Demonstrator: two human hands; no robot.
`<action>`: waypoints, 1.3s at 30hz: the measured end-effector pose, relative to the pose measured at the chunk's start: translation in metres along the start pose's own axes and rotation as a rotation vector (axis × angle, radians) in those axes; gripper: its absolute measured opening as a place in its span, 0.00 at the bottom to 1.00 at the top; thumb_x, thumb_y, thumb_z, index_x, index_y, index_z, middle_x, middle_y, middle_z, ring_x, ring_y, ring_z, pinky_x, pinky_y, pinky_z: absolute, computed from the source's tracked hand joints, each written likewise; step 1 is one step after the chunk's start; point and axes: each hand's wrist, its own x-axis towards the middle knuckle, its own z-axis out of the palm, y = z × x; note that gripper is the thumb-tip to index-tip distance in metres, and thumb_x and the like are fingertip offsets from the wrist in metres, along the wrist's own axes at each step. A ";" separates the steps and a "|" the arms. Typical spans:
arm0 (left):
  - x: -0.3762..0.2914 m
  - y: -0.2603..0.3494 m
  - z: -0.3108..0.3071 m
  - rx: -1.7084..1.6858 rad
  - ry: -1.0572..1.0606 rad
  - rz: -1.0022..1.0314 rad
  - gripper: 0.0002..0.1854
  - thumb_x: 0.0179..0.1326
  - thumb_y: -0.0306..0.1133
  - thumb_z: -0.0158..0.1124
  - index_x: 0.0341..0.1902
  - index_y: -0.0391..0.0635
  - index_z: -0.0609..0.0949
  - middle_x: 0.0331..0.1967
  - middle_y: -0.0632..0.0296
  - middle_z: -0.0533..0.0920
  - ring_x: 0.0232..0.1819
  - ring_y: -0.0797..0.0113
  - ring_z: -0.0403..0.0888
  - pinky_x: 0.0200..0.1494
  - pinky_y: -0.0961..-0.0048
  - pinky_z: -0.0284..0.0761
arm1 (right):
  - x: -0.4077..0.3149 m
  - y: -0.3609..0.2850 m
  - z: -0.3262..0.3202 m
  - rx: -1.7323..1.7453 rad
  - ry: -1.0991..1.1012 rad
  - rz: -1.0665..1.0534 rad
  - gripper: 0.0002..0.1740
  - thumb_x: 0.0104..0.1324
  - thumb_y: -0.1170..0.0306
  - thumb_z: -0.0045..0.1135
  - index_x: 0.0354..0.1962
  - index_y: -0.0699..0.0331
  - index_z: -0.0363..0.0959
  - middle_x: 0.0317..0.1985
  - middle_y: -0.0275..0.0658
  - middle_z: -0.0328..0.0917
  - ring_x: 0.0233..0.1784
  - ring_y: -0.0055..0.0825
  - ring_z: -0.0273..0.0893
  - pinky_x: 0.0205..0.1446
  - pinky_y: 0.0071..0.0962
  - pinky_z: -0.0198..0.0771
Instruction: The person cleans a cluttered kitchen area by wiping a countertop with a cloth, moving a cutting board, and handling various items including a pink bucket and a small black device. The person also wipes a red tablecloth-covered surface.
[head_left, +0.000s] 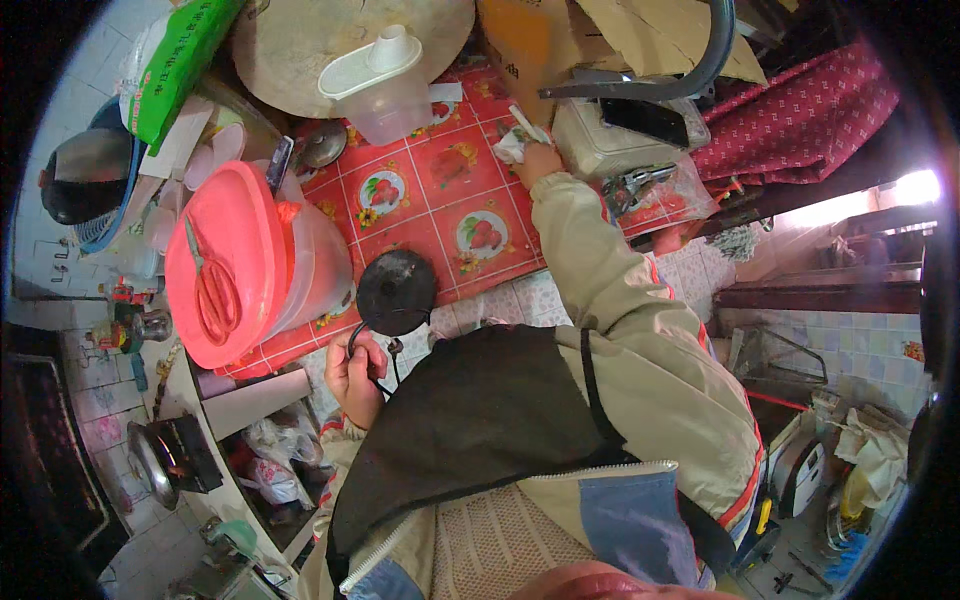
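My left hand (358, 379) is closed around a black cord (355, 337) low at the table's front edge. Right by it, a round black disc-shaped base (397, 292), joined to that cord, stands at the edge of the red patterned tablecloth (420, 187). My right hand (537, 159) reaches to the back of the table and touches a crumpled whitish tissue or wrapper (513, 144); a short white stick-like piece (523, 120) shows beside it. The fingers are partly hidden. Left of my right hand is a clear plastic container with a white lid (371, 67).
Red-handled scissors (215, 292) lie on the pink lid (225, 247) of a plastic bucket at the left. A round board (300, 52) is at the back. Right of my right hand are a beige box (622, 142) with a black phone (645, 121) and a bagged metal item (637, 184).
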 end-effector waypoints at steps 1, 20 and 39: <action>0.001 0.002 0.001 -0.001 -0.006 -0.003 0.06 0.60 0.26 0.45 0.38 0.39 0.71 0.18 0.64 0.70 0.16 0.80 0.61 0.18 0.84 0.57 | -0.005 0.002 -0.002 0.053 -0.039 0.006 0.21 0.50 0.64 0.61 0.39 0.69 0.71 0.33 0.48 0.77 0.37 0.44 0.76 0.42 0.41 0.71; 0.021 -0.003 0.003 -0.049 -0.079 0.005 0.06 0.59 0.24 0.45 0.38 0.38 0.70 0.19 0.62 0.69 0.17 0.77 0.62 0.18 0.83 0.58 | -0.152 0.212 -0.109 0.826 0.510 0.710 0.15 0.53 0.61 0.59 0.28 0.67 0.75 0.20 0.34 0.74 0.19 0.20 0.69 0.21 0.24 0.62; 0.013 0.003 0.010 -0.027 -0.048 0.020 0.07 0.57 0.23 0.43 0.38 0.37 0.70 0.18 0.62 0.67 0.17 0.76 0.62 0.18 0.82 0.59 | -0.104 0.070 -0.018 -0.104 0.209 0.096 0.19 0.47 0.70 0.61 0.37 0.66 0.68 0.40 0.52 0.72 0.36 0.50 0.75 0.39 0.40 0.72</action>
